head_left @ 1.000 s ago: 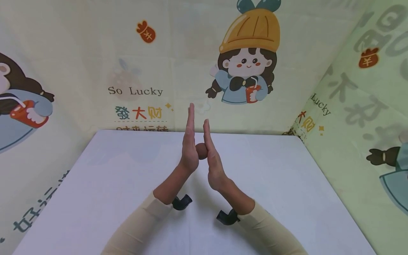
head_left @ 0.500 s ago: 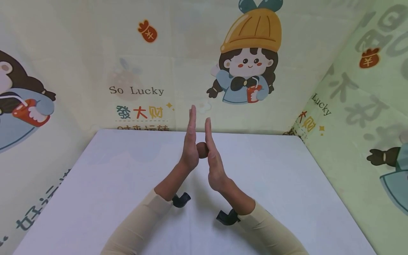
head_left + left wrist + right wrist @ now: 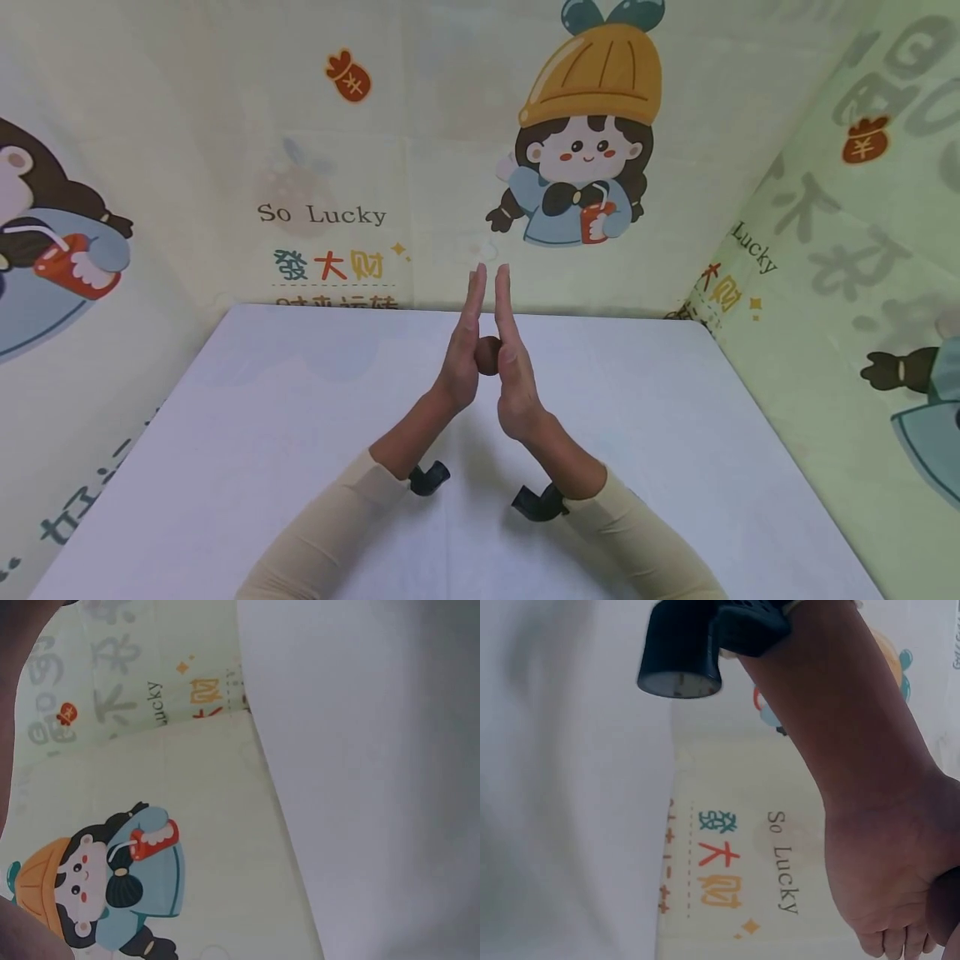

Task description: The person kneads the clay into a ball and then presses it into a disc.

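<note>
With the brown ball (image 3: 488,356) pressed between the straight-fingered left hand (image 3: 461,358) and right hand (image 3: 518,375) above the white worktop (image 3: 285,433), this narrow two-palm grip calls for even, square pressure from both sides, lest the ball roll out.

head view from above, facing forward-down, wrist views close-in, rolled sideways, sharing backdrop (image 3: 225,772)

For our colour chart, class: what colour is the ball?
The ball is brown, seen best in the head view.
</note>
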`<state>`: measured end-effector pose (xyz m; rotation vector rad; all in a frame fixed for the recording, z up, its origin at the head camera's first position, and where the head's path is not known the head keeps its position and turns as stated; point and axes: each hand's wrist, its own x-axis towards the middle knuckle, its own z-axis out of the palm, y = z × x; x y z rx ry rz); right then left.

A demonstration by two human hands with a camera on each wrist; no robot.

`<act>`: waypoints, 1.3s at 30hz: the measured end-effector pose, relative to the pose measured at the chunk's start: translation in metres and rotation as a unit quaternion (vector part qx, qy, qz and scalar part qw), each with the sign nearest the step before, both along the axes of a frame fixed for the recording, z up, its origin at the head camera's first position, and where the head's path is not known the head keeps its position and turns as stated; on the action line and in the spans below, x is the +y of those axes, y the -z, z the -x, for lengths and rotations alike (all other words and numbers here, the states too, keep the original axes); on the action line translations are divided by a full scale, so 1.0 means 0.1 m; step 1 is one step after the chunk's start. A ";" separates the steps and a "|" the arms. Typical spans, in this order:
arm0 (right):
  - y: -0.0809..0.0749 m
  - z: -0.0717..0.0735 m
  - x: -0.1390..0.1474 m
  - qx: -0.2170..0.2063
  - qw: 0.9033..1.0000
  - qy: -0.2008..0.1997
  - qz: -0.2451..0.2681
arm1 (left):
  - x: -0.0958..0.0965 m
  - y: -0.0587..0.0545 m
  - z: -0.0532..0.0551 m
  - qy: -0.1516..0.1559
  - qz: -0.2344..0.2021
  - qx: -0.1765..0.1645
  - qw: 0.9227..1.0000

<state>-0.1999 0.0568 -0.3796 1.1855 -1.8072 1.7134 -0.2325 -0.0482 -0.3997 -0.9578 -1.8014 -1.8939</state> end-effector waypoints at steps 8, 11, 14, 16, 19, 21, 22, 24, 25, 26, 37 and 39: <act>-0.06 0.07 0.07 0.009 1.000 0.025 0.000 | 0.08 0.07 -0.06 0.005 0.019 0.002 1.000; -0.09 0.09 0.09 0.016 0.999 0.031 0.002 | 0.10 0.08 -0.08 0.011 0.021 0.001 1.000; -0.11 0.11 0.11 0.020 0.999 0.030 0.006 | 0.11 0.09 -0.12 0.016 0.022 -0.001 1.000; -0.12 0.13 0.12 0.021 0.999 0.027 0.009 | 0.12 0.08 -0.15 0.019 0.021 -0.002 1.000; -0.12 0.14 0.12 0.023 0.999 0.025 0.008 | 0.13 0.08 -0.19 0.021 0.016 -0.002 1.000; -0.11 0.15 0.13 0.025 0.999 0.028 0.006 | 0.14 0.06 -0.21 0.024 0.012 0.001 1.000; -0.11 0.16 0.13 0.024 0.999 0.028 0.005 | 0.14 0.05 -0.23 0.025 0.010 0.004 1.000; -0.10 0.17 0.13 0.024 0.999 0.031 0.005 | 0.15 0.03 -0.25 0.028 0.006 0.012 1.000; -0.09 0.17 0.14 0.022 0.999 0.030 0.006 | 0.15 0.01 -0.26 0.028 0.005 0.017 0.999; -0.08 0.17 0.14 0.020 0.999 0.029 0.006 | 0.16 0.00 -0.27 0.028 0.003 0.022 0.999; 0.03 0.15 0.12 -0.030 0.999 -0.013 0.018 | 0.15 -0.15 -0.35 -0.004 -0.012 0.056 0.998; 0.05 0.14 0.11 -0.030 0.999 -0.018 0.016 | 0.13 -0.18 -0.36 -0.009 -0.013 0.061 0.998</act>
